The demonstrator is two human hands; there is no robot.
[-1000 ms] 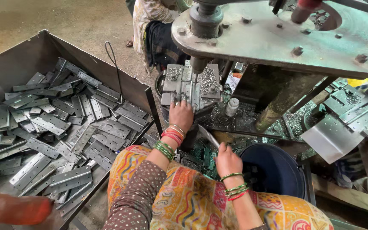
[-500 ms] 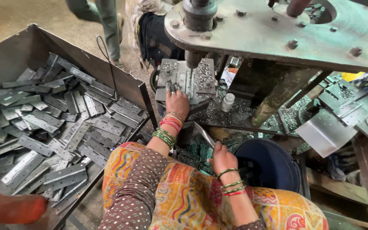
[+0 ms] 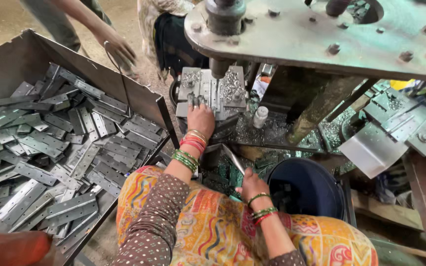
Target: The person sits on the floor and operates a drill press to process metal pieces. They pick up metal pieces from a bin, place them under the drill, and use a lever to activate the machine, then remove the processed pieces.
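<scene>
Your left hand (image 3: 200, 117) is on the metal strip (image 3: 192, 101), fingers curled over its near end, pinning it flat on the press block (image 3: 213, 93) just under the ram (image 3: 219, 66). That strip looks stiff, thin and fairly light, with hard edges and probably an oily skin, so I'd hold it by the end nearest you, well back from the ram. Your right hand (image 3: 252, 185) is closed around a second strip (image 3: 233, 158), which slants up and away from your grip, just beside the dark bucket (image 3: 306, 189). Left of your left wrist, the big bin (image 3: 146, 101) is heaped with loose strips. Since a second ago your left hand has barely shifted on the block, and another person's hand (image 3: 117, 47) has now reached in over the bin's far wall.
</scene>
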